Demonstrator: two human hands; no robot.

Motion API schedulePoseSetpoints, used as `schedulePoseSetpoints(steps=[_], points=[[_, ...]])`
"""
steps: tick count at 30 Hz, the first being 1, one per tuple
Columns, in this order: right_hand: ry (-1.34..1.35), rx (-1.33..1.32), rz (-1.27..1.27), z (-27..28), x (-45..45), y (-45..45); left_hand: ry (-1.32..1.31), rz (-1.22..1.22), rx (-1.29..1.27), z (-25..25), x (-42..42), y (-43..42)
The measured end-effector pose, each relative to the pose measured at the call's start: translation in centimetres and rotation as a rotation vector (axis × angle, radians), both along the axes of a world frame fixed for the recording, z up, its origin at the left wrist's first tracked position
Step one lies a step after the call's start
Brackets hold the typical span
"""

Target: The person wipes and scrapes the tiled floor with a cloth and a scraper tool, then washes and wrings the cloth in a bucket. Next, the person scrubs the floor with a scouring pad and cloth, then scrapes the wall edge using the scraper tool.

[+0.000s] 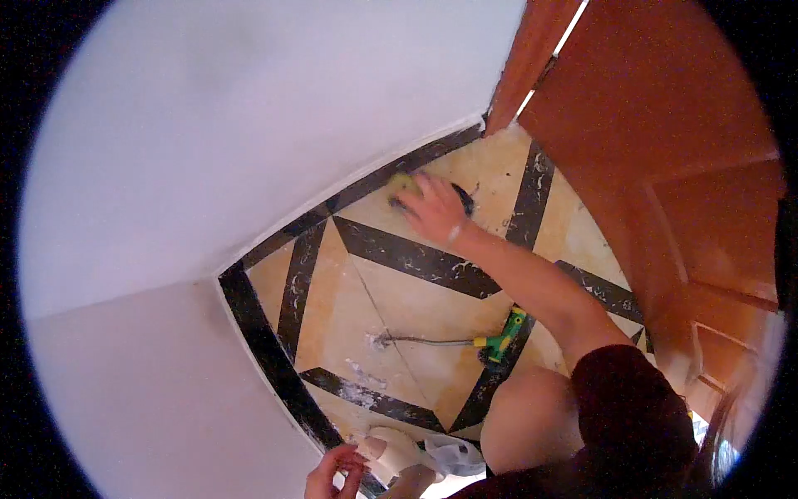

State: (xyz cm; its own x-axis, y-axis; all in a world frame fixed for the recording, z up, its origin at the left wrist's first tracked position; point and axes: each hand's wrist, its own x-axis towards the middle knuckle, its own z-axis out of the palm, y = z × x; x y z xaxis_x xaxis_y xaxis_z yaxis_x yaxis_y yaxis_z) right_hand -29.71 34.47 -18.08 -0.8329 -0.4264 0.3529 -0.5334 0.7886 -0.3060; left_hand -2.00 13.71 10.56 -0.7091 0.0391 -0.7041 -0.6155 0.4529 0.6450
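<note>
My right hand [432,208] reaches to the floor beside the black border, its fingers closed over a yellow-green sponge-like thing [405,185]. A dark round object [463,200] shows partly behind that hand, too hidden to name. My left hand [337,472] is low in the view near the wall's foot, fingers curled in; whether it holds anything is too small to tell. On the tiles between the hands lies a green and yellow handled tool [501,334] with a thin metal shaft, its tip by white residue [376,341].
A white wall [249,125] meets the floor along a black border [266,333]. To the right stands a reddish-brown wooden door [648,108]. A clear plastic bag [455,454] lies by my knee [532,420]. White crumbs [362,391] mark the lower tiles.
</note>
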Motion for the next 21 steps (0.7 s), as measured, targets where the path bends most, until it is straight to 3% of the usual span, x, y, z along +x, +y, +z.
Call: schedulePoseSetpoints(steps=[2, 5, 7, 9, 11, 14, 15, 16, 18, 20, 21], points=[[-0.028, -0.162, -0.108, 0.0, -3.7, -0.6, -0.051, 0.179, 0.077, 0.7, -0.2, 1.2], [-0.265, -0.064, -0.112, 0.8, -5.0, 0.3, -0.009, 0.156, 0.018, 1.4, -0.7, 1.6], [-0.219, -0.088, -0.262, -1.2, -5.9, 3.2, 0.051, 0.091, -0.060, 0.7, 0.5, 0.2], [-0.384, -0.219, -0.628, -2.8, -6.9, 7.4, 0.052, 0.246, -0.027, -0.4, 2.0, -1.1], [-0.366, -0.262, -0.855, -2.2, -7.6, 10.1, 0.059, 0.298, 0.032, -1.6, 2.7, -2.3], [-0.182, -0.245, -0.829, -3.1, -6.9, 6.6, -0.096, 0.134, -0.051, -4.2, 2.2, -3.2], [-0.430, -0.018, -0.651, -2.0, -6.0, 4.6, 0.020, 0.055, -0.104, -6.7, 2.5, -3.2], [-0.320, 0.111, -0.440, -4.2, -6.0, 3.0, 0.132, -0.024, -0.161, -9.6, 2.7, -3.2], [-0.342, 0.373, -0.237, -1.6, -4.9, 1.2, 0.294, -0.399, -0.351, -13.9, 0.5, -2.6], [-0.321, 0.383, -0.060, -0.6, -3.5, 1.9, 0.290, -0.425, -0.364, -17.7, -0.7, -1.8], [-0.338, 0.378, 0.105, -2.7, -3.7, 3.0, 0.341, -0.420, -0.399, -19.5, -0.7, -1.5]])
